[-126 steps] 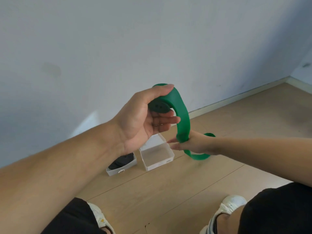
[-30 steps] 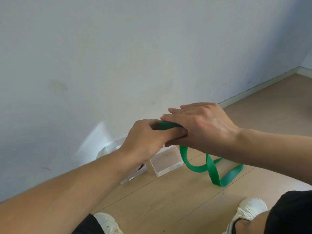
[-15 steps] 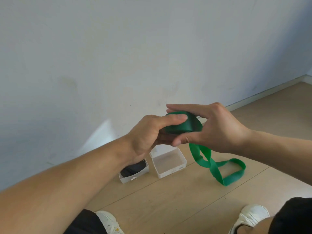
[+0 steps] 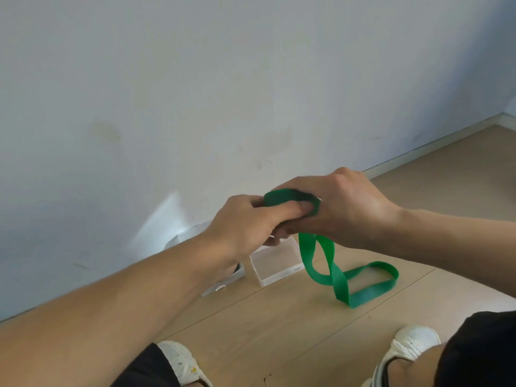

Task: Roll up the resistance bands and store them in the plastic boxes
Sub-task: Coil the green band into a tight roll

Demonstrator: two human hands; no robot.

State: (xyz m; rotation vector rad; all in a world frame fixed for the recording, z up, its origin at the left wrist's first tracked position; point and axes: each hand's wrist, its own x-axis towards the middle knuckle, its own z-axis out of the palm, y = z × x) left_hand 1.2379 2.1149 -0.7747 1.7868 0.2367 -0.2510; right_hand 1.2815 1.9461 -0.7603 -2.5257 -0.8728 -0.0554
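You get soft, even daylight here, moderately bright, with no harsh shadows. A pale patch of light falls on the wall [image 4: 164, 216] low down, perhaps reflected off the clear plastic boxes [image 4: 276, 263]. Your hands look slightly smeared by motion. The near forearm [image 4: 92, 317] bulges at the lower edge from wide-angle distortion, and the floor [image 4: 279, 325] shows no glare.
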